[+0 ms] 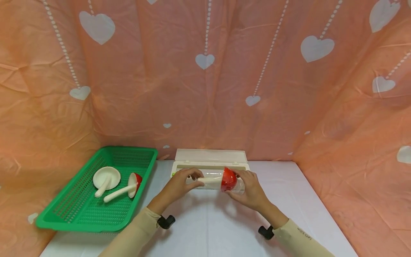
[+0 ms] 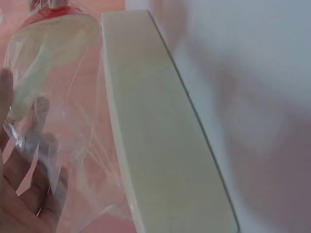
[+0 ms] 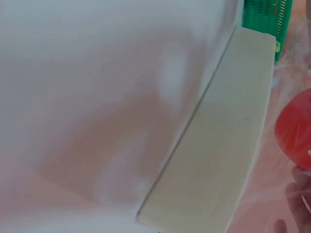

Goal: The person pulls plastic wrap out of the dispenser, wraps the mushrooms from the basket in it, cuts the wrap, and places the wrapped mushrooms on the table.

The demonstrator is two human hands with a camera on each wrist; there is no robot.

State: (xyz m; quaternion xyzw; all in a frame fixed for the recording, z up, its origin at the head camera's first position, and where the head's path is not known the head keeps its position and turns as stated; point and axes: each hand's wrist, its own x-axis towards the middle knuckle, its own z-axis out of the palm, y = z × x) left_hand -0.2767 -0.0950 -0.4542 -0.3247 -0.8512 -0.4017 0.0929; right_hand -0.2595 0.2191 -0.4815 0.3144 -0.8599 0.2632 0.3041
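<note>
A toy mushroom (image 1: 228, 179) with a red cap and long white stem is held sideways above a long cream box (image 1: 211, 165), clear plastic film (image 2: 77, 160) around it. My right hand (image 1: 248, 189) grips the cap end, thumb below and fingers above. At the stem end, my left hand (image 1: 179, 184) pinches the film between thumb and fingers; in the left wrist view the film drapes over its fingers. The box lid (image 1: 210, 156) stands raised at the back. Whether the film is joined to the box cannot be told.
To the left stands a green perforated basket (image 1: 93, 225). Inside lie a mushroom (image 1: 110, 175) showing its white underside and another mushroom (image 1: 131, 189) tipped against the basket's right side. A pink curtain (image 1: 192, 117) with white hearts surrounds the white table (image 1: 279, 200).
</note>
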